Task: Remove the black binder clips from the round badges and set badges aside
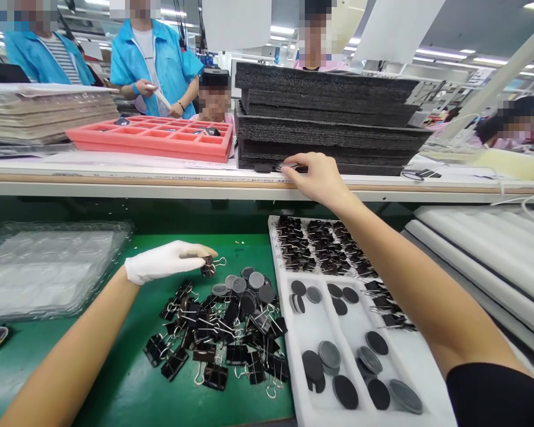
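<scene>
My left hand (171, 261), in a white glove with bare fingertips, pinches a black binder clip (208, 267) over the green work surface (129, 367). Just beneath lies a heap of black binder clips (213, 332) with wire handles, mixed with grey and black round discs (248, 301). My bare right hand (318, 178) reaches up to the shelf edge (182, 188). Its thumb and fingers close round a small, dark and shiny item (287, 167), whose kind I cannot make out, in front of the stacked black foam sheets (329, 133).
Right of the heap stands a white tray (320, 332) with discs below and rows of clips above. Clear plastic trays (48, 267) lie at left. The shelf bears a red compartment tray (151, 142). White padded layers (485, 255) are stacked at right. People stand or sit beyond.
</scene>
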{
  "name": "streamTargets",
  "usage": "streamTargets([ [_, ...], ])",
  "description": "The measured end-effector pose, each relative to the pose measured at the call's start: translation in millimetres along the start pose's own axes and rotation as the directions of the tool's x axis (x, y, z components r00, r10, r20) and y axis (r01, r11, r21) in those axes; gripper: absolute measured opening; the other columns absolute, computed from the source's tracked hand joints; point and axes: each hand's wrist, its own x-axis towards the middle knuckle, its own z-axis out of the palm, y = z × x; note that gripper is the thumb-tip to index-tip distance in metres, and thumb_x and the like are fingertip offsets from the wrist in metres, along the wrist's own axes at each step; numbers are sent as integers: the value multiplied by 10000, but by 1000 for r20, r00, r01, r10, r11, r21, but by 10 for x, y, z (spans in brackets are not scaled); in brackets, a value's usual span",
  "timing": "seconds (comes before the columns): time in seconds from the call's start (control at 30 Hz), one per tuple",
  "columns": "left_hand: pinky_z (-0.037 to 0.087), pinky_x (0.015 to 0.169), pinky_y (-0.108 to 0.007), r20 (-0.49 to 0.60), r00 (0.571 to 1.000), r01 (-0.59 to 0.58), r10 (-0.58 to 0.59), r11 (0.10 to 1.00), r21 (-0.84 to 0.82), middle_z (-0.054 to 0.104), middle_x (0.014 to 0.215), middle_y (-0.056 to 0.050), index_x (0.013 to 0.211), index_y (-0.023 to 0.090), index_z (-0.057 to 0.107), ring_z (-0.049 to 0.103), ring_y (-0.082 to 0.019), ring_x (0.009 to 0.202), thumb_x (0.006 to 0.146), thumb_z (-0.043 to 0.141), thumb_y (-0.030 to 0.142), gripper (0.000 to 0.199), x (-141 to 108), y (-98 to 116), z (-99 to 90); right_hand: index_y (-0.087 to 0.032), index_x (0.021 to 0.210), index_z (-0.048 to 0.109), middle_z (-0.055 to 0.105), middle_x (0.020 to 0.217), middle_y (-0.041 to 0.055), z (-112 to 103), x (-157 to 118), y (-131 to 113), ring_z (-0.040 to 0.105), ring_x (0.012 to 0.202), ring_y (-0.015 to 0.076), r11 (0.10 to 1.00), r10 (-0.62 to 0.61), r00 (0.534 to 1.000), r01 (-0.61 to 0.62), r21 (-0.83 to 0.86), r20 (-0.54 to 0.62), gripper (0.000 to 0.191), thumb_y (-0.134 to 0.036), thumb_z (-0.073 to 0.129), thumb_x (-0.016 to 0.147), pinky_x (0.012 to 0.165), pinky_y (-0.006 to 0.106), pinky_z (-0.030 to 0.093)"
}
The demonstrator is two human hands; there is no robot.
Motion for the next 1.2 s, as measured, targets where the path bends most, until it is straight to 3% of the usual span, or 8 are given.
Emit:
streamTargets([
  [0.13, 484, 1194, -418, -1, 1000, -19, 19, 1000, 4, 657, 1488, -42, 1310, 290, 743, 617, -269, 1381, 972, 556, 633, 517, 1, -19, -4, -199, 1068, 813, 804, 1139, 96, -79, -50, 39, 735, 1073, 304, 999, -3, 1000, 4, 52, -29, 307, -399, 609, 956, 1010, 483, 545],
  [0.4, 509, 1168, -407, -20, 1000, -4, 5, 1000, 31, 665, 1477, -32, 1342, 307, 725, 629, -261, 1368, 962, 550, 645, 538, -1, 17, 3, -237, 1225, 781, 773, 1204, 98, -142, -71, 68, 697, 1142, 334, 998, -33, 993, 39, -52, 114, 403, -448, 639, 913, 1033, 554, 509],
  [0.8, 492, 1178, -401, -5, 1000, 15, -15, 1000, 15, 662, 1482, -42, 1371, 284, 706, 623, -269, 1370, 964, 535, 641, 567, -13, 5, -11, -243, 1174, 783, 756, 1195, 101, 29, -34, 88, 643, 1173, 333, 999, -52, 996, 52, 4, 69, 344, -417, 606, 936, 1041, 566, 461],
  [0.97, 523, 1117, -379, -37, 999, 25, -25, 1000, -4, 746, 1346, -48, 1277, 249, 740, 686, -268, 1249, 957, 532, 638, 545, -35, 67, -23, -233, 1213, 739, 678, 1219, 152, 85, -52, 85, 537, 1266, 408, 999, -2, 1000, 3, -45, 4, 415, -521, 649, 928, 1043, 654, 406],
  [1.07, 544, 1044, -352, -147, 986, 90, -72, 989, 115, 781, 1223, -31, 1170, 231, 751, 704, -265, 1140, 954, 502, 664, 544, -31, 106, -17, -236, 1317, 654, 632, 1261, 179, -70, -227, 29, 499, 1287, 423, 998, -13, 1000, 12, -65, -20, 531, -626, 601, 961, 1073, 660, 367],
  [1.2, 542, 995, -372, -299, 939, 259, -170, 922, 288, 772, 1184, -24, 1174, 222, 708, 689, -266, 1070, 938, 484, 671, 554, 34, 86, 2, -284, 1290, 646, 675, 1194, 141, -459, -646, -24, 553, 1265, 384, 994, -23, 998, 29, -108, 59, 435, -590, 470, 1037, 1116, 596, 376],
])
